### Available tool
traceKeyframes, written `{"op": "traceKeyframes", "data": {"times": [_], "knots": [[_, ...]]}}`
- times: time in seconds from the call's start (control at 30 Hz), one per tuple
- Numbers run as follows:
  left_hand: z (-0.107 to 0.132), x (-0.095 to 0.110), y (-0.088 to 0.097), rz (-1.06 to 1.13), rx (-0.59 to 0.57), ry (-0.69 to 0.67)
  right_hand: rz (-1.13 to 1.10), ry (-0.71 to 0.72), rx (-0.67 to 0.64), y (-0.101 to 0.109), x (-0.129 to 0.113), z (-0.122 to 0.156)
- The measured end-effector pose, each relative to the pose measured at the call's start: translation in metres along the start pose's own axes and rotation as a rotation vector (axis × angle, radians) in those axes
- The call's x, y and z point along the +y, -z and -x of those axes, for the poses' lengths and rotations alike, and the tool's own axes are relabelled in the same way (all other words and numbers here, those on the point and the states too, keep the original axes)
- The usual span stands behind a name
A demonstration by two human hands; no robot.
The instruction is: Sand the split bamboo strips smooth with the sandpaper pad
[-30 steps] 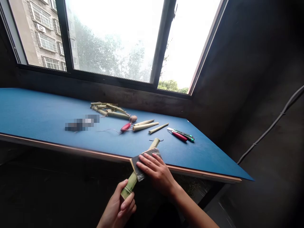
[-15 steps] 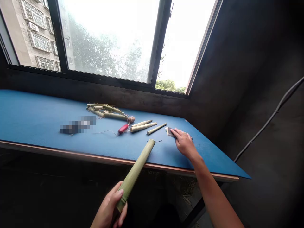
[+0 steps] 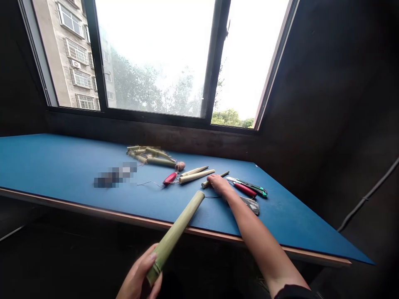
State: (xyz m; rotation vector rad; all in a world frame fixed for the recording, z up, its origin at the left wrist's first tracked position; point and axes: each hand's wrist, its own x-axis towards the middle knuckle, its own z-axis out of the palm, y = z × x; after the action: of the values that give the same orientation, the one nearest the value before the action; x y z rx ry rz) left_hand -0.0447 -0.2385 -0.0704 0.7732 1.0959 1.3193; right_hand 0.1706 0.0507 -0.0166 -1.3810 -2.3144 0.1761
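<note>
Gripping a green bamboo tube [image 3: 174, 238] low down, left hand [image 3: 139, 276] curled around its lower end, fingers closed together, tube slanting up and forward above the front edge of a blue-topped workbench [image 3: 46, 160]. Smooth pale-green skin, faintly streaked, with a ringed node near the held end and a paler cut rim at the far end. Reaching across the bench, right hand [image 3: 220, 185] palm down, fingers pressed together on a thin bamboo stick [image 3: 205, 183], any grip on it impossible to tell from this angle. Just beside that hand, a red-handled utility knife [image 3: 245, 190] and a green-trimmed utility knife [image 3: 249, 184], with a piece of dark sandpaper [image 3: 251, 204] nearer the front edge. Farther left, two pale bamboo lengths [image 3: 196, 176], a small red object [image 3: 170, 179], a ball of twine [image 3: 180, 166] and a heap of tied bamboo pieces [image 3: 149, 155], beside a pixelated patch [image 3: 115, 175], under a dark-framed window [image 3: 156, 62].
</note>
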Motion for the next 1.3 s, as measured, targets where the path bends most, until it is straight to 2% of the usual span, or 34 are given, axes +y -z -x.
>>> {"op": "traceKeyframes", "data": {"times": [0.1, 0.23, 0.27, 0.4, 0.47, 0.5, 0.57, 0.63, 0.67, 0.7, 0.73, 0.77, 0.8, 0.9, 1.0, 1.1, 1.17, 1.23, 1.3], "knots": [[-0.019, 0.028, -0.009, -0.14, -0.104, -0.088, -0.158, 0.015, 0.181, 0.011, 0.008, 0.007], [-0.071, 0.066, -0.032, -0.422, -0.189, -0.202, -0.416, 0.036, 0.508, 0.04, 0.002, 0.013], [-0.087, 0.073, -0.037, -0.533, -0.165, -0.221, -0.475, 0.046, 0.579, 0.048, -0.003, 0.016], [-0.139, 0.09, -0.047, -0.685, -0.04, -0.326, -0.718, 0.114, 0.784, 0.074, -0.029, 0.044], [-0.151, 0.093, -0.046, -0.74, 0.06, -0.416, -0.822, 0.2, 0.826, 0.083, -0.048, 0.069], [-0.152, 0.093, -0.046, -0.759, 0.098, -0.458, -0.807, 0.253, 0.826, 0.086, -0.058, 0.083], [-0.143, 0.093, -0.045, -0.793, 0.13, -0.528, -0.569, 0.381, 0.778, 0.086, -0.08, 0.11], [-0.122, 0.089, -0.046, -0.773, 0.069, -0.556, -0.151, 0.544, 0.686, 0.081, -0.099, 0.134], [-0.108, 0.086, -0.048, -0.743, 0.001, -0.556, 0.062, 0.621, 0.633, 0.075, -0.106, 0.144], [-0.093, 0.081, -0.05, -0.571, -0.161, -0.483, 0.243, 0.686, 0.578, 0.069, -0.113, 0.152], [-0.078, 0.074, -0.053, -0.396, -0.362, -0.354, 0.368, 0.745, 0.531, 0.062, -0.117, 0.158], [-0.063, 0.067, -0.055, -0.271, -0.489, -0.266, 0.428, 0.794, 0.489, 0.055, -0.121, 0.162], [-0.05, 0.059, -0.058, -0.23, -0.521, -0.236, 0.433, 0.836, 0.446, 0.048, -0.123, 0.166], [-0.024, 0.038, -0.061, -0.144, -0.463, -0.159, 0.317, 0.873, 0.35, 0.036, -0.126, 0.172], [-0.017, 0.027, -0.061, -0.036, -0.449, -0.124, 0.23, 0.818, 0.303, 0.038, -0.125, 0.172], [-0.016, 0.026, -0.056, -0.014, -0.428, -0.178, 0.141, 0.712, 0.319, 0.049, -0.106, 0.162], [-0.014, 0.028, -0.051, -0.04, -0.424, -0.205, 0.134, 0.522, 0.327, 0.056, -0.077, 0.15], [-0.008, 0.027, -0.045, -0.061, -0.421, -0.218, 0.217, 0.224, 0.256, 0.057, -0.041, 0.136], [-0.001, 0.022, -0.04, -0.062, -0.397, -0.206, 0.307, -0.019, 0.017, 0.055, -0.005, 0.127]]}}
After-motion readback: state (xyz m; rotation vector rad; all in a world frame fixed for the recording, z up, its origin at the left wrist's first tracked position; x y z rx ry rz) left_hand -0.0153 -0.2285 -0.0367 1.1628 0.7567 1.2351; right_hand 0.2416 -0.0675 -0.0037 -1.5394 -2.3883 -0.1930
